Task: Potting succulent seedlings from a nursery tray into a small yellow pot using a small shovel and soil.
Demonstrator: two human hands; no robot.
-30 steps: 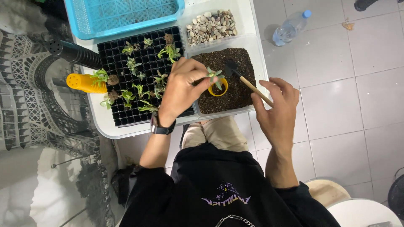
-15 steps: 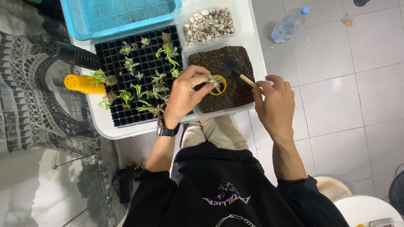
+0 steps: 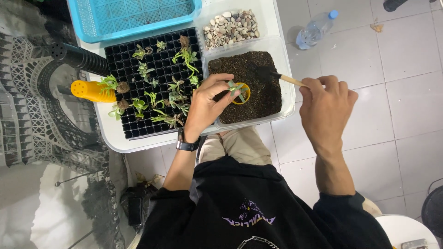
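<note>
Your left hand (image 3: pixel 205 108) is pinching a small succulent cutting (image 3: pixel 235 87) upright in the little yellow pot (image 3: pixel 242 94), which sits on the dark soil in the clear soil tub (image 3: pixel 286 69). Your right hand (image 3: pixel 325 110) is closed around the wooden handle of the mini shovel (image 3: pixel 277 76), blade down in the soil just beside the pot. Keep the cutting centred and steady, take small scoops, and tip them in around the stem rather than on the leaves so it doesn't get buried
</note>
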